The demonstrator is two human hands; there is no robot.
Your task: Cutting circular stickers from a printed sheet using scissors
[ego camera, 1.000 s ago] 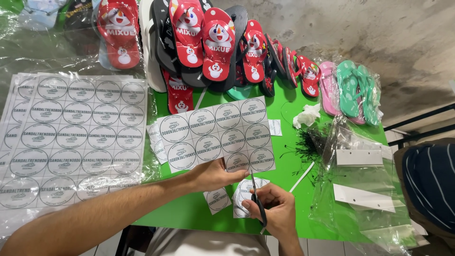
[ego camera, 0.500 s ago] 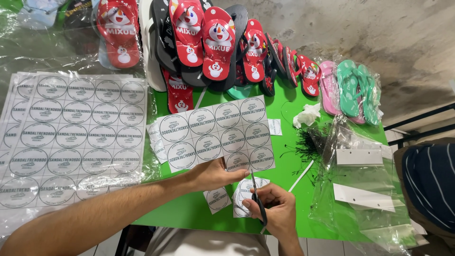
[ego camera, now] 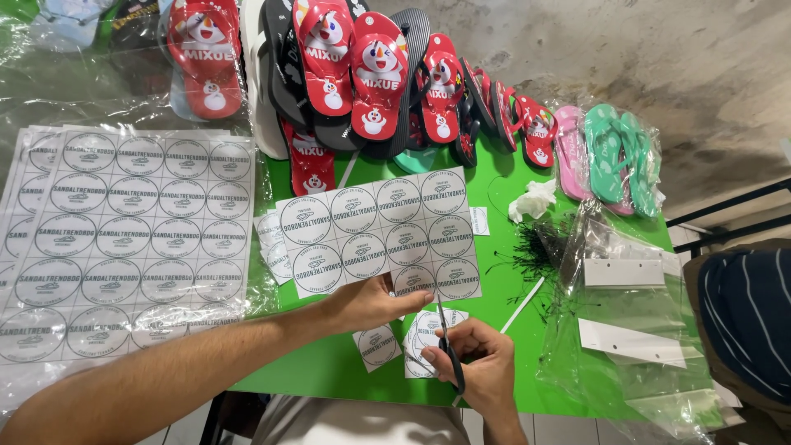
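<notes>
Snipping away here, my right hand (ego camera: 482, 367) has its fingers (ego camera: 461, 338) closed through the handles of one pair of dark scissors (ego camera: 449, 346), blades pointing up at the bottom edge of the label sheet (ego camera: 379, 231). My left hand (ego camera: 371, 301) pinches that same sheet from below, thumb and fingers clamped on its lower edge just left of the blades, so sheet, scissors and both hands all meet at one spot. I count twelve round labels on this sheet, three rows of four. Under my hands, on the green table (ego camera: 503, 247), lie cut labels (ego camera: 424, 334): one square loose at the left, a small stack just beside the scissors; how many are in the stack I cannot tell. A few more cut squares (ego camera: 268, 243) peek out left of the sheet. Further left sits a stack of full label sheets (ego camera: 124, 239) under clear plastic. To the right, a bundle of black ties (ego camera: 540, 247), one crumpled white scrap (ego camera: 531, 200), and clear bags with white card headers (ego camera: 626, 305). Far back, red cartoon sandals (ego camera: 375, 74) in a crowded row, then one pink pair (ego camera: 568, 152) and one green pair (ego camera: 618, 152).
</notes>
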